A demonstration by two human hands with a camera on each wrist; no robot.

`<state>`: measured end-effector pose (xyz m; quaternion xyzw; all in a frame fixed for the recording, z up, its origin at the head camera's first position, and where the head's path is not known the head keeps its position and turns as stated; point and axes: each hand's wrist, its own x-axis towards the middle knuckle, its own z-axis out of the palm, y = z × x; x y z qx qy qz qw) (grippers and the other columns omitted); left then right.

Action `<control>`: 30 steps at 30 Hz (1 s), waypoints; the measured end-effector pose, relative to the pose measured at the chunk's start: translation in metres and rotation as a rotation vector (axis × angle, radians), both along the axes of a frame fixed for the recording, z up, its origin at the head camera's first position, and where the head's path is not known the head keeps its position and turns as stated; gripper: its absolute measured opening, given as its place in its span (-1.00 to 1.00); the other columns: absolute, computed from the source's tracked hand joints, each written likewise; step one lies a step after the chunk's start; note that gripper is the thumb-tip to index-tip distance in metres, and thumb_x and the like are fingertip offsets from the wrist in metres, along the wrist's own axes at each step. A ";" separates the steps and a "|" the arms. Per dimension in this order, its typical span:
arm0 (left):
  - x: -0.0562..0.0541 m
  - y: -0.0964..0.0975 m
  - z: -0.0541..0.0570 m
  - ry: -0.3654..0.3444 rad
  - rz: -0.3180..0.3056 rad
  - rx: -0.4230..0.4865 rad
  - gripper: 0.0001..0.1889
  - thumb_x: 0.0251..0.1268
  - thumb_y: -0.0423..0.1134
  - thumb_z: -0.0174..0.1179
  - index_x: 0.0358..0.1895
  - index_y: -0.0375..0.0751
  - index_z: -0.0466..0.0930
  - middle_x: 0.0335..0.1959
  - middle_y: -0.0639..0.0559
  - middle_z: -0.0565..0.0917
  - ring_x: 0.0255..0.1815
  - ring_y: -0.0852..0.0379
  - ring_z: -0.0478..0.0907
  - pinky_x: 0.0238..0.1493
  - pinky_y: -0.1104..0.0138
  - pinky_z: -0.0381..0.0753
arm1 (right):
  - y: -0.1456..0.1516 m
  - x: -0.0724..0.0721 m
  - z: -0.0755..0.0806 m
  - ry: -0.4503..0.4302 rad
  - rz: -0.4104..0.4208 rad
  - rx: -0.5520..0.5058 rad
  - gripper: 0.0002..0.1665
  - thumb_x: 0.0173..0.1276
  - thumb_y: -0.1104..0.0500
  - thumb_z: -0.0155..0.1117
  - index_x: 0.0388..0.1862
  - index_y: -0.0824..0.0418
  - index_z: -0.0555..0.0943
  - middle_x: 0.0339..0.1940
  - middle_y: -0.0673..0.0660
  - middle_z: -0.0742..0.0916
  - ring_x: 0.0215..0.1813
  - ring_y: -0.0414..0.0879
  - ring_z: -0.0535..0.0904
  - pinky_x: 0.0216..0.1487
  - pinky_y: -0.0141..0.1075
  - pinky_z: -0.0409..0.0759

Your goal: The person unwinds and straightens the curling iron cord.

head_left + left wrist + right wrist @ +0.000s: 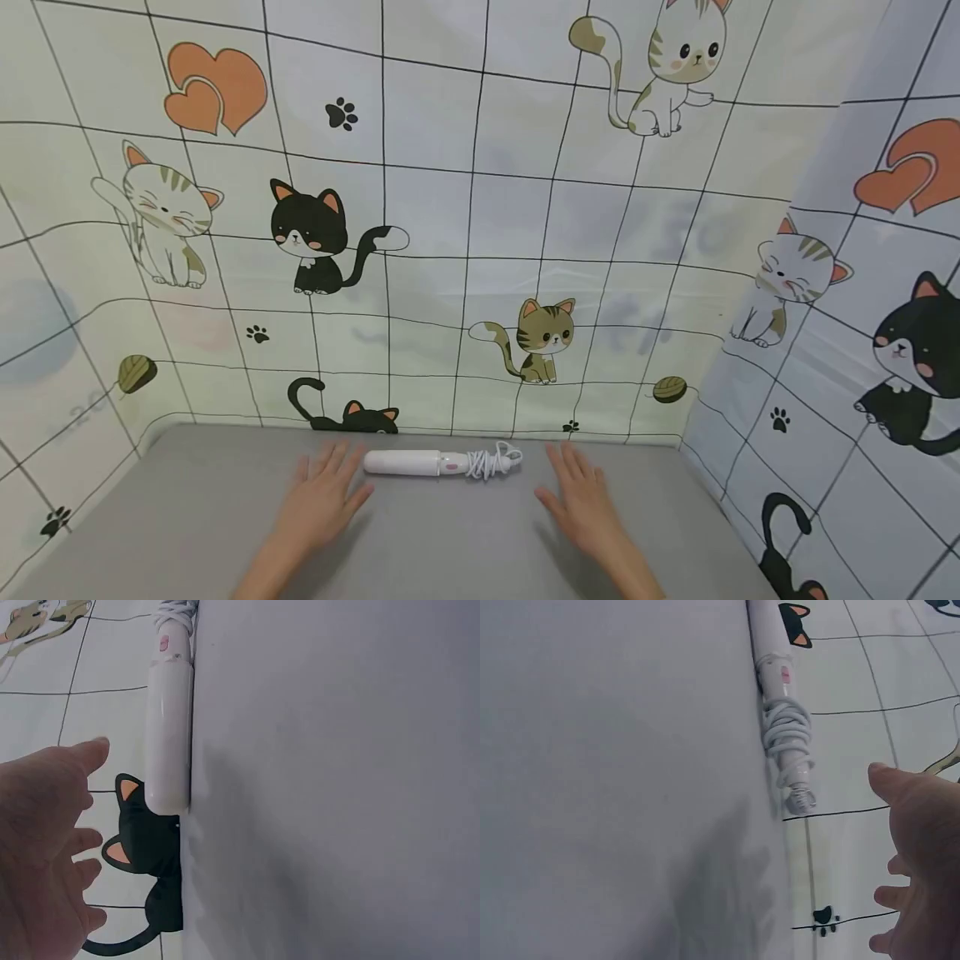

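Note:
A white wand-shaped corded appliance, which looks like a capped curling iron [402,462], lies sideways at the back of the grey table [450,542]. Its white cord [491,461] is wound round the handle at the right end, beside a small pink mark. To its left is my left hand [324,493], fingers spread and holding nothing. My right hand [583,500] is off the cord end, likewise with fingers extended and nothing in it. Both wrist views show a gap between hand and appliance: the left hand [45,847] near the smooth end, the right hand [926,855] near the cord.
A white sheet [427,350] with a black grid and printed cats, hearts and paw marks stands behind the table. It continues along the left and right sides. Shadows of the hands fall on the grey surface.

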<state>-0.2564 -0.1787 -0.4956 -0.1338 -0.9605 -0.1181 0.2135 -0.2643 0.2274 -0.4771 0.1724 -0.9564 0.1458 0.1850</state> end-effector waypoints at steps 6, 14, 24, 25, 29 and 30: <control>-0.020 0.002 -0.004 -0.072 -0.096 0.076 -0.37 0.43 -0.05 0.29 0.43 -0.32 0.41 0.37 -0.42 0.45 0.41 -0.42 0.33 0.33 -0.44 0.33 | -0.003 -0.017 -0.016 -0.080 0.041 -0.083 -0.16 0.45 0.00 0.36 0.54 0.36 0.31 0.49 0.49 0.38 0.45 0.46 0.30 0.45 0.43 0.23; -0.040 0.008 -0.007 -0.153 -0.136 0.171 -0.35 0.36 -0.22 0.36 0.44 -0.38 0.39 0.35 -0.50 0.43 0.37 -0.49 0.35 0.38 -0.33 0.38 | -0.008 -0.035 -0.028 -0.114 0.064 -0.224 -0.22 0.46 0.07 0.36 0.50 0.39 0.33 0.40 0.43 0.51 0.34 0.46 0.43 0.39 0.36 0.40; -0.050 0.017 -0.018 -0.173 -0.136 0.235 -0.38 0.31 -0.26 0.39 0.40 -0.37 0.45 0.32 -0.50 0.46 0.35 -0.51 0.36 0.35 -0.39 0.36 | -0.016 -0.055 -0.037 -0.212 0.076 -0.297 -0.22 0.49 0.06 0.32 0.51 0.42 0.31 0.44 0.44 0.46 0.42 0.50 0.32 0.51 0.39 0.16; -0.051 0.017 -0.019 -0.176 -0.135 0.244 -0.37 0.29 -0.27 0.40 0.40 -0.37 0.45 0.30 -0.50 0.47 0.34 -0.50 0.38 0.35 -0.36 0.39 | -0.017 -0.056 -0.038 -0.221 0.081 -0.311 -0.23 0.49 0.08 0.32 0.51 0.43 0.31 0.40 0.46 0.49 0.38 0.48 0.38 0.49 0.38 0.22; -0.053 0.017 -0.025 -0.177 -0.127 0.262 -0.36 0.25 -0.31 0.43 0.39 -0.37 0.46 0.28 -0.46 0.51 0.27 -0.44 0.46 0.33 -0.27 0.48 | -0.022 -0.061 -0.038 -0.260 0.116 -0.386 -0.24 0.49 0.14 0.31 0.51 0.45 0.28 0.09 0.41 0.67 0.07 0.24 0.62 0.19 0.13 0.66; -0.054 0.017 -0.027 -0.174 -0.127 0.270 -0.36 0.24 -0.32 0.43 0.39 -0.36 0.46 0.27 -0.45 0.51 0.27 -0.43 0.47 0.32 -0.27 0.48 | -0.022 -0.062 -0.039 -0.269 0.123 -0.402 -0.24 0.50 0.15 0.30 0.52 0.44 0.27 -0.02 0.34 0.70 -0.04 0.14 0.63 0.04 0.01 0.73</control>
